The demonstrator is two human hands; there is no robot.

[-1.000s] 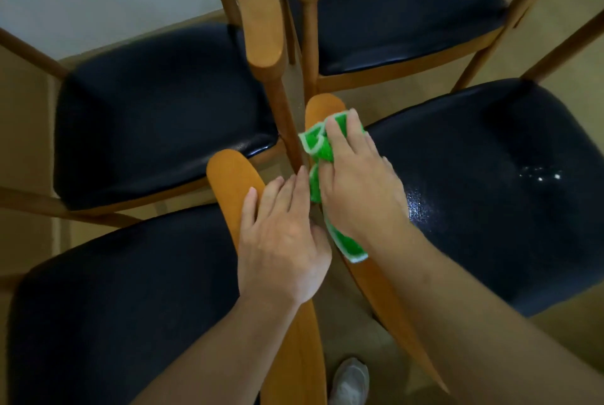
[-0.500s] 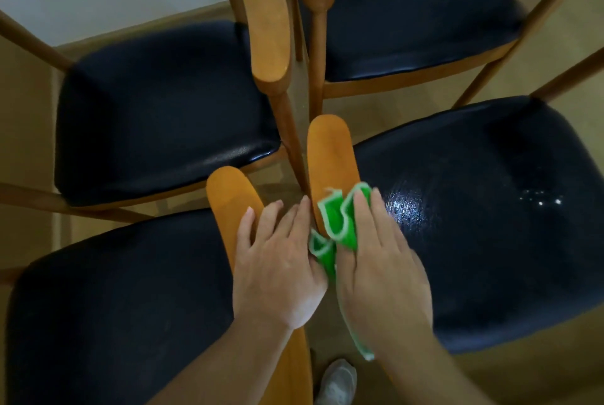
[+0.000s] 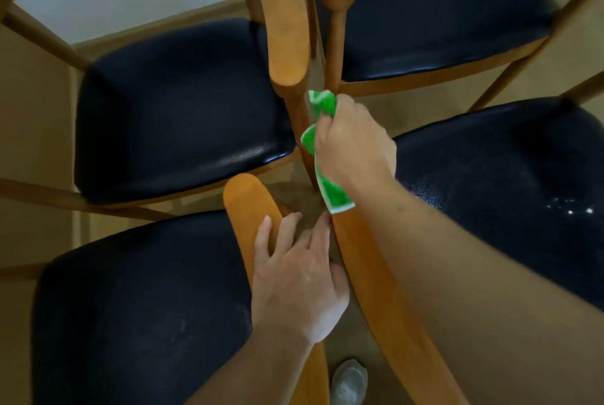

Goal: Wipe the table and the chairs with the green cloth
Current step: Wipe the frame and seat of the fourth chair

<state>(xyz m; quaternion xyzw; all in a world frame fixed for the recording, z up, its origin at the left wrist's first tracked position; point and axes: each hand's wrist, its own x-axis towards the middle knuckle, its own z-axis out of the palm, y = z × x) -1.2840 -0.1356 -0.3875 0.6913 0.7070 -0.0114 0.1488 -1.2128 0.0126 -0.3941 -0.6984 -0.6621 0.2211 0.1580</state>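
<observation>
One green cloth (image 3: 318,139) bunched in right hand (image 3: 354,143), ends trailing out

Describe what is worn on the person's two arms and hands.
Nothing shows on either: the left hand and right hand are bare, with no gloves, rings or watch visible. Both forearms are uncovered, with no sleeve reaching into view. Fingernails look short and unpainted.
</observation>
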